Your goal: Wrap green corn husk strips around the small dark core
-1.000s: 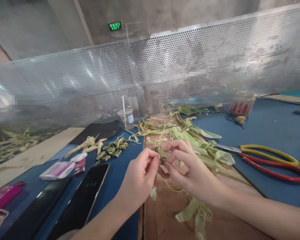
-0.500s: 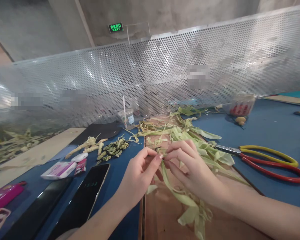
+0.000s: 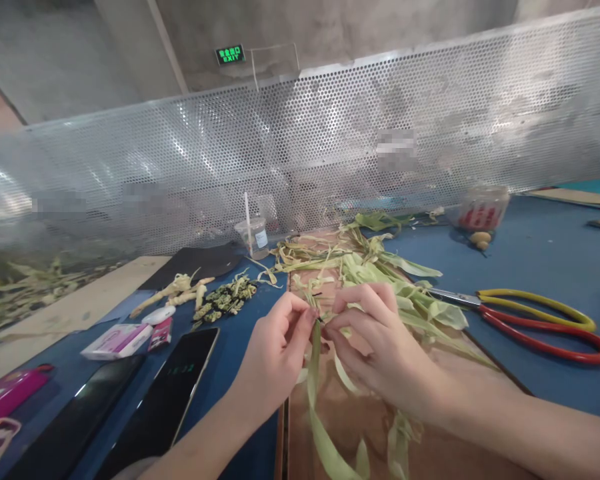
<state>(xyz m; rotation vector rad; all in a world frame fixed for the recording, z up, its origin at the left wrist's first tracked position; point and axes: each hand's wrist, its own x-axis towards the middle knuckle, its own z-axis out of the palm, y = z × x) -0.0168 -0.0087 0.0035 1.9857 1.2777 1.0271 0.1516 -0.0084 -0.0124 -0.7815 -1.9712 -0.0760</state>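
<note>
My left hand (image 3: pixel 275 350) is closed in a pinch over the wooden board (image 3: pixel 350 427). Between its thumb and forefinger sits the upper end of a long pale green husk strip (image 3: pixel 317 407), which hangs down towards the near edge. A thin dark piece (image 3: pixel 318 294) sticks out just above those fingertips. Close by on the right, my right hand (image 3: pixel 380 343) has its thumb and fingers drawn together near the same spot. What lies between its fingertips is too small to make out. Behind both hands spreads a heap of green husk leaves (image 3: pixel 367 270).
Scissors (image 3: pixel 525 320) with yellow and red handles lie on the right. To the left are a phone (image 3: pixel 173 393), a white-and-pink packet (image 3: pixel 117 340), pale roots (image 3: pixel 175 293) and a small braided bundle (image 3: pixel 227 300). A plastic cup (image 3: pixel 254 238) and a jar (image 3: pixel 483 208) stand farther back.
The hanging husk strip has swung left and now drops straighter from my left fingertips. My right fingertips have shifted slightly; both hands remain close together.
</note>
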